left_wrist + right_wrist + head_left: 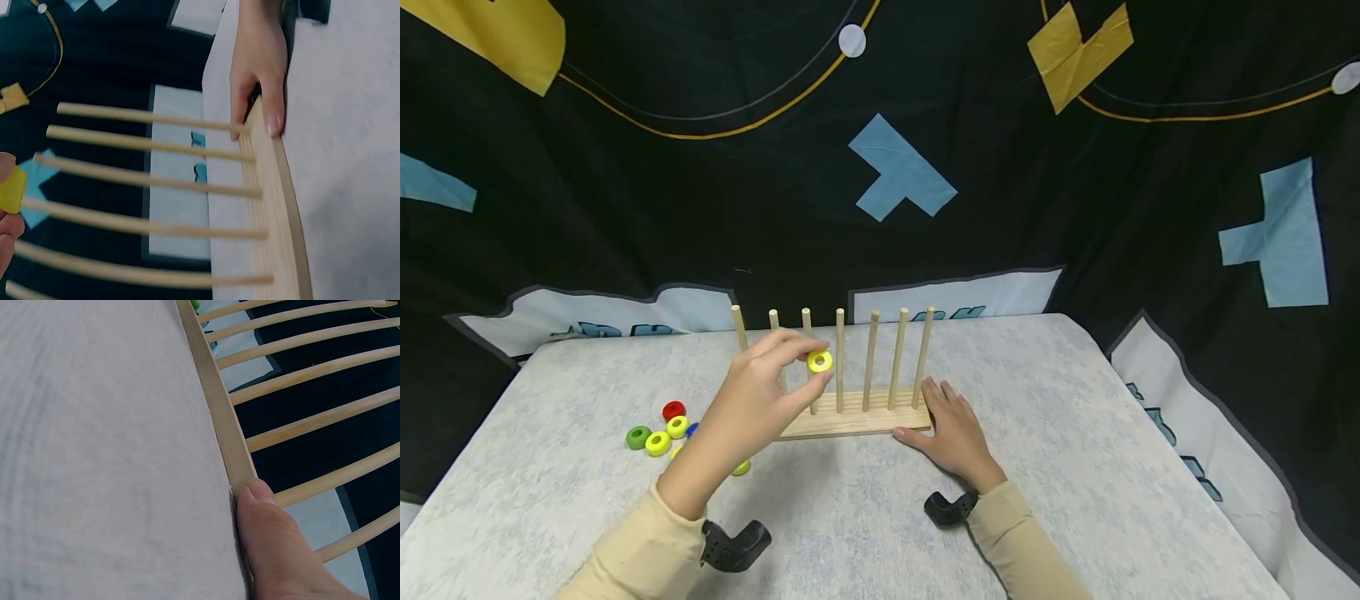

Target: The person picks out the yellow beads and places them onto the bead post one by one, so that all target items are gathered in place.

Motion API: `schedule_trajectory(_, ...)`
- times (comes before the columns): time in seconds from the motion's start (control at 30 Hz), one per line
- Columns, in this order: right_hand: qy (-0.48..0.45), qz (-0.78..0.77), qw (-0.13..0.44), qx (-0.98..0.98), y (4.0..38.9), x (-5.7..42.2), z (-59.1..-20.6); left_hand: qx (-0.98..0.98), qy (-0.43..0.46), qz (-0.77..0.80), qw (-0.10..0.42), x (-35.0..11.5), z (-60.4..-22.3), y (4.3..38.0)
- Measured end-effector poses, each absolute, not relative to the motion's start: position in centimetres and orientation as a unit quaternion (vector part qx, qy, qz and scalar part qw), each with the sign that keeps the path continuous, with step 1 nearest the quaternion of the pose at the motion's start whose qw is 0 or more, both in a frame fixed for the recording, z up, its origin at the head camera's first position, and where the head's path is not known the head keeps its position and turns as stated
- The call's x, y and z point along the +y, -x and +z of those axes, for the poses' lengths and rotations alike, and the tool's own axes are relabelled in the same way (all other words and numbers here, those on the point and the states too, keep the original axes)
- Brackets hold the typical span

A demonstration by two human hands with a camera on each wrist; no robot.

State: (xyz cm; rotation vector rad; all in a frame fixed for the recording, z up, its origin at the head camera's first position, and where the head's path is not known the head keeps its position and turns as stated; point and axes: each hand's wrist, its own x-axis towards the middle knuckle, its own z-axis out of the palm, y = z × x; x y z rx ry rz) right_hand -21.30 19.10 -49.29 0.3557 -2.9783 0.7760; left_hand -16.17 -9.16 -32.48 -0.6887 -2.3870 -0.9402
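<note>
yellow, rounded ring (pixel 820 369) hangs in a person's bare left hand (pixel 767 385), seen against 7 upright, pale wooden pegs (pixel 870 362) on a flat, pale wooden base (pixel 856 422). trouble would likely start with angle: the ring's hole faces the head camera rather than the peg tips, so lowering it that way could catch a tip and flip it loose. a bump could also skid the base if the bare right hand (pixel 951 429) eased off. the left thumb and fingertips pinch opposite edges, parted only by the ring's width; the right hand clasps the base's right end, thumb in front, fingers behind. loose red, green, yellow and blue rings (pixel 657 450) lie near the left forearm.
</note>
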Motion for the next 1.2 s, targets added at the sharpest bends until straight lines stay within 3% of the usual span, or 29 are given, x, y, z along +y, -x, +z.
schedule_trajectory(0.53,-0.112,0.253,0.027,-0.961,21.3,19.1,-49.5,-0.850,0.324,-0.351,0.219,-2.2,-29.5,19.8)
schedule_trajectory(1.2,-0.112,0.246,0.024,-0.962,21.3,19.0,-49.1,-0.881,0.300,-0.327,0.164,1.9,-28.8,22.4)
